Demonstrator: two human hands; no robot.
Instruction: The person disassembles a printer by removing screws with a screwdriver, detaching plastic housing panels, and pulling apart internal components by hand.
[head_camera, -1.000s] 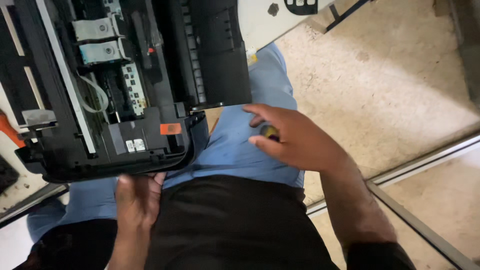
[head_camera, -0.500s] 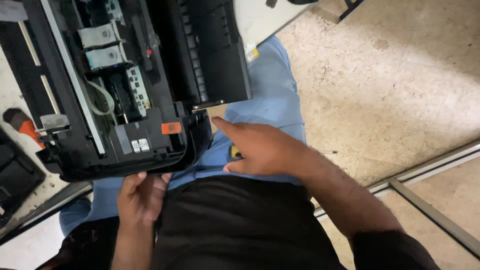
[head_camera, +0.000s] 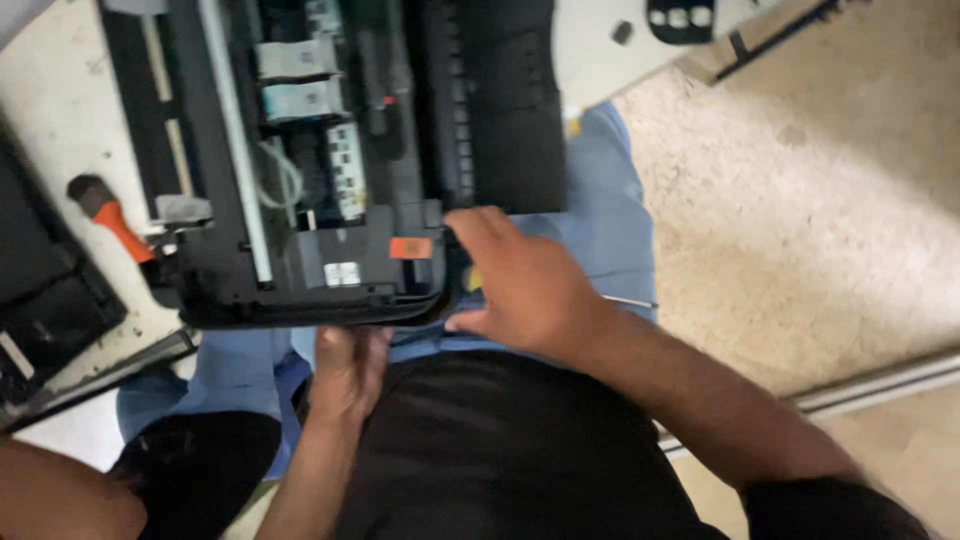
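black plastic filled most of the head view: an opened printer (head_camera: 330, 170), its cover off, lay partly on the white table (head_camera: 60, 110) and partly over the person's lap, with 2 pale cartridges (head_camera: 295, 80), a looped white tube (head_camera: 283, 175) and a small orange tab (head_camera: 410, 247) exposed inside.

the right hand (head_camera: 530, 290) was at the printer's near right corner, its fingers curled against the edge just beside the orange tab; a bit of yellow showed under the fingers, and whether they clasped anything there could not be told. a thin metal shaft (head_camera: 625, 300) stuck out past the knuckles, over the blue trousers (head_camera: 610, 220).

the left hand (head_camera: 345, 365) sat below the printer's near edge, fingers bent up under the rim as if propping it; how firmly it gripped was hidden.

beyond the left fingers, well apart, an orange-handled screwdriver (head_camera: 115, 225) lay on the table, touching nothing the hands held.

judging by this, the shell was already off and the insides bared; the carriage, cartridges and tubing remained in place, so most of the stripping looked undone.
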